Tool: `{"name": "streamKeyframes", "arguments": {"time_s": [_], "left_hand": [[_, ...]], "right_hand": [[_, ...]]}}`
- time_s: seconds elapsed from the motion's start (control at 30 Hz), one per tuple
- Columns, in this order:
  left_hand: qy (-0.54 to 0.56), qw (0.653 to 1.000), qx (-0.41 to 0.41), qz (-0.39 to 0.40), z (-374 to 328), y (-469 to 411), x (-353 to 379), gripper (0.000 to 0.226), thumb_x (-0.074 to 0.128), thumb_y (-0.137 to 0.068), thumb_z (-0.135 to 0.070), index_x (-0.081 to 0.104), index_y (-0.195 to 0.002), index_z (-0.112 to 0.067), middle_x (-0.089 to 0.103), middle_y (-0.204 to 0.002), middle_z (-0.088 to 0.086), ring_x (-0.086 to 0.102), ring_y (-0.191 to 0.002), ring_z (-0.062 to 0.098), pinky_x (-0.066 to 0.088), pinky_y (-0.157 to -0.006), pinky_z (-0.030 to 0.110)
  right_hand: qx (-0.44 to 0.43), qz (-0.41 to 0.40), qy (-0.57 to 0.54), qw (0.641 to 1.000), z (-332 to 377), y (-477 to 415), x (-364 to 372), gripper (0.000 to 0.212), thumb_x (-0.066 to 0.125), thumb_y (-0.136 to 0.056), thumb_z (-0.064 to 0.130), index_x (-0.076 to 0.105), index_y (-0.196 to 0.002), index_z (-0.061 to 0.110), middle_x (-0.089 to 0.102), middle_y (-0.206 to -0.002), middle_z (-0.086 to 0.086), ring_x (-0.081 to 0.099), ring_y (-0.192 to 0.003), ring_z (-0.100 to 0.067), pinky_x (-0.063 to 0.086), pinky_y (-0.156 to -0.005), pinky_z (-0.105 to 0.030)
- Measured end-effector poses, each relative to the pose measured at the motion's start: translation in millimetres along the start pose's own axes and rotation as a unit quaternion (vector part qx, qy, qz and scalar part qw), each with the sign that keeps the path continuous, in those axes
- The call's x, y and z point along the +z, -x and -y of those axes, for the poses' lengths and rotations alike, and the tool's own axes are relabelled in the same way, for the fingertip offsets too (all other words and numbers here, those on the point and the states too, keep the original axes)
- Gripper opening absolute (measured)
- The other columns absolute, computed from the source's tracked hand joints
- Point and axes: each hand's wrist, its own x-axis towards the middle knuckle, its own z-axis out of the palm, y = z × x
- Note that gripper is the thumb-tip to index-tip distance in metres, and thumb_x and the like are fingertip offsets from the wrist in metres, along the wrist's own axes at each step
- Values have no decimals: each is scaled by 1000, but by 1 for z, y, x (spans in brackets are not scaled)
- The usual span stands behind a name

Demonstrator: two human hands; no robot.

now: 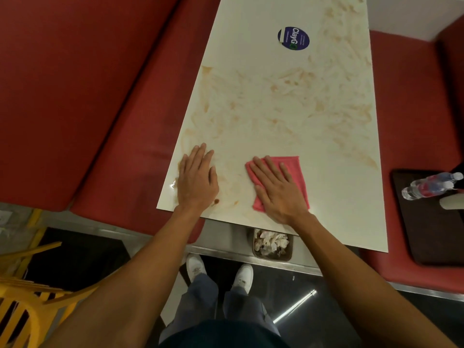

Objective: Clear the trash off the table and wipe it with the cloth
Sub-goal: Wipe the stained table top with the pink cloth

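A long white table runs away from me, streaked all over with brown smears. A folded pink cloth lies flat near the table's front edge. My right hand presses on the cloth with straight, spread fingers. My left hand rests flat on the bare tabletop near the front left corner, fingers straight, beside a small dark brown spot. Under the table's front edge stands a small metal bin holding crumpled white tissues.
Red padded benches flank the table on both sides. On the right bench lies a dark tray with two plastic water bottles. A round blue sticker sits far up the table. Yellow chairs stand at lower left.
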Motion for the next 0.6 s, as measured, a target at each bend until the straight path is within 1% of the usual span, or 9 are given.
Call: {"name": "streamKeyframes", "arguments": {"time_s": [0.13, 0.2, 0.23, 0.33, 0.4, 0.43, 0.5, 0.57, 0.6], "left_hand": [[-29, 999, 13, 11, 7, 5, -5, 53, 43, -108, -28, 40, -160, -19, 24, -173, 0, 13, -161, 14, 14, -130, 46], [-37, 999, 10, 5, 6, 5, -3, 53, 43, -108, -26, 40, -160, -18, 25, -172, 1, 14, -161, 15, 16, -130, 48], [-40, 999, 7, 5, 5, 5, -3, 54, 43, -107, -26, 40, -160, -18, 25, -172, 1, 14, -161, 15, 16, -130, 48], [-40, 999, 11, 9, 6, 4, -5, 53, 42, -108, -26, 40, -160, -19, 25, -172, 0, 14, -161, 15, 15, -130, 47], [-33, 999, 12, 9, 6, 4, -6, 52, 43, -107, -26, 41, -159, -19, 26, -172, 0, 15, -161, 15, 15, -130, 46], [-29, 999, 10, 8, 5, 4, -6, 52, 43, -107, -26, 42, -159, -19, 27, -172, 0, 15, -161, 15, 15, -130, 46], [-23, 1000, 7, 2, 5, 4, -6, 51, 43, -107, -26, 44, -158, -19, 28, -171, 0, 17, -160, 15, 15, -130, 46], [-20, 1000, 8, -1, 5, 4, -6, 51, 43, -107, -26, 45, -157, -19, 29, -171, 1, 17, -160, 15, 16, -130, 47], [-20, 1000, 9, 0, 6, 4, -6, 51, 43, -107, -26, 44, -158, -19, 29, -171, 1, 17, -160, 15, 16, -130, 47]], "right_hand": [[152, -34, -16, 988, 6, -26, 1, 60, 11, -112, 45, -6, -168, 31, -12, -175, 10, -19, -160, -15, 0, -131, -52], [176, -44, -33, 983, 27, -47, 1, 61, 8, -111, 46, -6, -168, 27, -13, -175, 8, -19, -160, -17, -2, -131, -52], [153, -36, -28, 987, 34, -51, 2, 61, 8, -111, 46, -7, -168, 26, -13, -175, 7, -19, -160, -18, -1, -131, -53], [1, -2, 8, 1000, 25, -31, 2, 60, 13, -113, 43, -5, -168, 26, -10, -176, 5, -15, -161, -17, 2, -131, -53], [-38, 8, 17, 999, 5, -12, -2, 59, 16, -114, 42, -2, -169, 28, -7, -176, 7, -13, -162, -16, 1, -131, -52], [-14, 5, 16, 1000, -3, -8, -2, 59, 16, -113, 42, -2, -168, 30, -7, -176, 8, -13, -162, -15, 3, -131, -52], [82, -9, 6, 997, -4, -20, -2, 59, 13, -113, 43, -5, -168, 32, -10, -175, 10, -16, -161, -14, 4, -131, -52], [165, -28, -14, 986, 18, -41, 0, 60, 10, -112, 45, -7, -168, 30, -13, -175, 9, -19, -160, -15, 0, -131, -52], [180, -34, -18, 983, 31, -49, 2, 61, 10, -112, 45, -7, -168, 28, -14, -175, 8, -20, -160, -17, -2, -131, -52]]}}
